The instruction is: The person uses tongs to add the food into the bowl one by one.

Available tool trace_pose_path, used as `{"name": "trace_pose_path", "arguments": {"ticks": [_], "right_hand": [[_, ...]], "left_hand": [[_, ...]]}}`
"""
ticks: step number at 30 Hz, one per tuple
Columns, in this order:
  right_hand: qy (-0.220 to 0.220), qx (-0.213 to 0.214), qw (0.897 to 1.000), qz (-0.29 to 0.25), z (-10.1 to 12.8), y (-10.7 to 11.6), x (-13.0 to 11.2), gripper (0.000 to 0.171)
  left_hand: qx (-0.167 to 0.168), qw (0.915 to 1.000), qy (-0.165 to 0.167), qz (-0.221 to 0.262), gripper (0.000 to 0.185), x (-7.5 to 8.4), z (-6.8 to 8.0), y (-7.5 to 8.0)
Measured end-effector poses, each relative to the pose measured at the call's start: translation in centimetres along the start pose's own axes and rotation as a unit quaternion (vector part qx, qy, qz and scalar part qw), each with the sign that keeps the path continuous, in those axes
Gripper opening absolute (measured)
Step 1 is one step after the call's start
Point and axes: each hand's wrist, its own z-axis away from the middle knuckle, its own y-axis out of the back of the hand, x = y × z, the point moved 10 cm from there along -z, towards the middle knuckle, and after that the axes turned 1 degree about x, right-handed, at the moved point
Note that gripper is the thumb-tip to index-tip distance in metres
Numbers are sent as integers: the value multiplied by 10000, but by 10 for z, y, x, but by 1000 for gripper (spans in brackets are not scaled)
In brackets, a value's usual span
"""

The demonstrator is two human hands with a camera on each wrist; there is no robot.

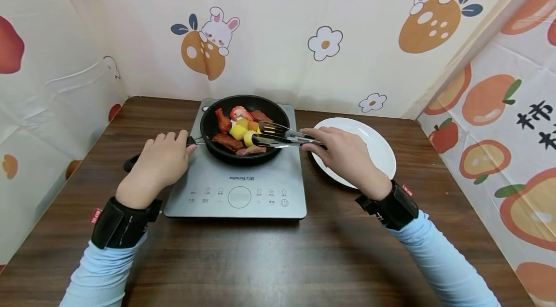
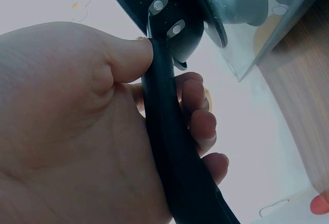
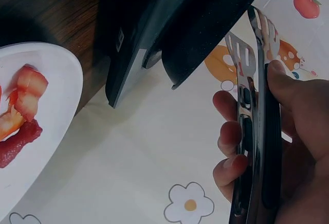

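The left hand (image 1: 156, 164) grips the pan handle (image 2: 169, 147), thumb on top near the rivets and fingers (image 2: 198, 108) curled under it. The pan (image 1: 244, 128) sits on the cooker (image 1: 236, 186) at the back of the worktop (image 1: 278, 258). The right hand (image 1: 347, 157) holds the tongs (image 1: 282, 135), fingers wrapped round both arms; the slotted tips stand a little apart over the food (image 1: 241, 133) at the pan's right side, and whether they pinch a piece cannot be told.

The pan looks stiff and fairly heavy with its load, so the handle near the rivets is the steady place to hold. The metal tongs are light and springy; the glossy meat and yellow chunks look slippery and soft, best taken across the middle.

A plate (image 1: 378, 147) lies right of the cooker, partly behind the right hand. The wrist view shows pieces on it, though what they are is unclear
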Motion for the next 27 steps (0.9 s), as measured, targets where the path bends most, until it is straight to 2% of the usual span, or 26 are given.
{"name": "trace_pose_path", "arguments": {"ticks": [16,27], "right_hand": [[-110,-31,9999,73,4,-2,2,41],[-380,-99,9991,-165,11,0,15,37]], "left_hand": [[22,10000,30,-6,49,-2,0,-1],[25,10000,19,-12,50,-1,0,-1]]}}
